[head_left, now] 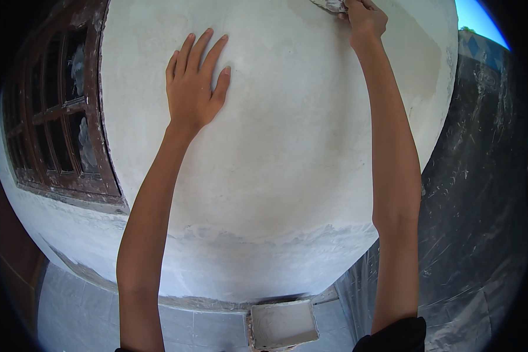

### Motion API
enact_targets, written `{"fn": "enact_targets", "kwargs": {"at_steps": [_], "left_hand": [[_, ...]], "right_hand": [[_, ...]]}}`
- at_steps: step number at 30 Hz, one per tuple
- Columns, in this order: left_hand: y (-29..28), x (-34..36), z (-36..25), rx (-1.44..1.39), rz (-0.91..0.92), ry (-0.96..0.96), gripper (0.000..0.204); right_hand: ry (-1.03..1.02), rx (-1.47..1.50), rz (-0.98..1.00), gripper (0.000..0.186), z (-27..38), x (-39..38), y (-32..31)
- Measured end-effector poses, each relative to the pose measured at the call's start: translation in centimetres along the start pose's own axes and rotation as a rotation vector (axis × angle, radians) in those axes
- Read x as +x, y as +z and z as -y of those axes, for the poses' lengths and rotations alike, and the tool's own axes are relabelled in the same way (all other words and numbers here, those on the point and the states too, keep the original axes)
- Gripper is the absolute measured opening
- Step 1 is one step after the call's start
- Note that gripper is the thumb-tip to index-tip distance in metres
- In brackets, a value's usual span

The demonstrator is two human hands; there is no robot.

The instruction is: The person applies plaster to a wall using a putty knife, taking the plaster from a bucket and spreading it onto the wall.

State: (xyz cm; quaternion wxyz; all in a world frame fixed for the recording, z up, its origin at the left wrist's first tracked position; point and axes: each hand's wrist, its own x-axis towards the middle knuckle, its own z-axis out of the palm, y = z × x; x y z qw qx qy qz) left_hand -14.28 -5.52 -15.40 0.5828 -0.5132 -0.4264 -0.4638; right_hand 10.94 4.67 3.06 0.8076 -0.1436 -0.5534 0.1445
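Note:
A pale plastered wall [276, 135] fills the middle of the head view, with smooth off-white and greyer damp-looking patches. My left hand [195, 88] is held up against it, fingers stretched and spread, holding nothing. At the upper edge, my right hand [368, 22] is closed around a putty knife [332, 5] smeared with whitish filler. Its blade is near the wall and partly cut off by the picture's edge; whether it touches the surface is hard to tell.
A brown wooden window frame [102, 161] with dark panes stands at the left. Below the wall, a shallow rectangular tray [250, 332] of greyish paste rests on the grey tiled floor [202, 328]. Dark plastic sheeting [469, 199] covers the right side.

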Motion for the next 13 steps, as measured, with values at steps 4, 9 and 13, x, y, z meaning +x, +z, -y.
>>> {"fn": "enact_targets", "kwargs": {"at_steps": [4, 9, 13], "left_hand": [[0.1, 0.2, -0.1, -0.008, -0.018, -0.007, 0.05], [0.0, 0.2, 0.0, -0.014, -0.021, -0.007, 0.05], [0.0, 0.0, 0.2, -0.003, -0.017, -0.004, 0.051]], "right_hand": [[0.123, 0.021, -0.216, 0.035, 1.5, 0.4, -4.2], [0.054, 0.267, 0.081, 0.038, -1.0, -0.2, -4.7], [0.083, 0.038, 0.127, 0.047, -1.5, -2.7, -3.3]]}}
